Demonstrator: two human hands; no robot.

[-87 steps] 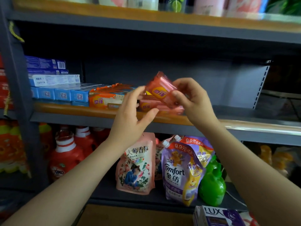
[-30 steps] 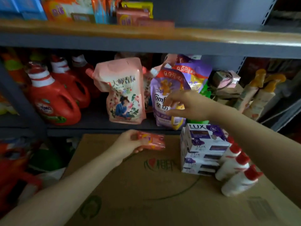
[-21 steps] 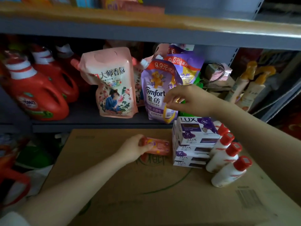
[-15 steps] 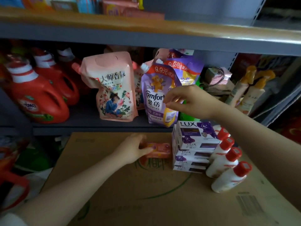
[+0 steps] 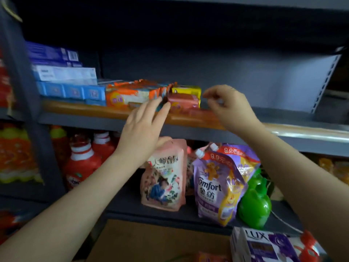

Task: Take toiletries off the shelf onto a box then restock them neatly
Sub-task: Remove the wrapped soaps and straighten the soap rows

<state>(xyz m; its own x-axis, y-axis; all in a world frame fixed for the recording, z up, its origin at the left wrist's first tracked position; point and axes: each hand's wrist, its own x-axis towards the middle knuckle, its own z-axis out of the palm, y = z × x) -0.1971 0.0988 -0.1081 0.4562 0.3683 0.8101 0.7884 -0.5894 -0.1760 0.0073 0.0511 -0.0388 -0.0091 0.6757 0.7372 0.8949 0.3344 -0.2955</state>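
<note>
1. head view: both hands are up at the shelf again; left hand flat and released, right hand loosely curled, grasping nothing.
2. step: fetching the next pink soap pack (lying between the hands).
3. next, probably pinch it and lift clear.
4. half a second ago the left hand was setting a pack on the box.

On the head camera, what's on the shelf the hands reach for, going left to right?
Blue boxes → orange pack → left hand → pink soap with a yellow pack behind it → right hand, both hands empty.
</note>
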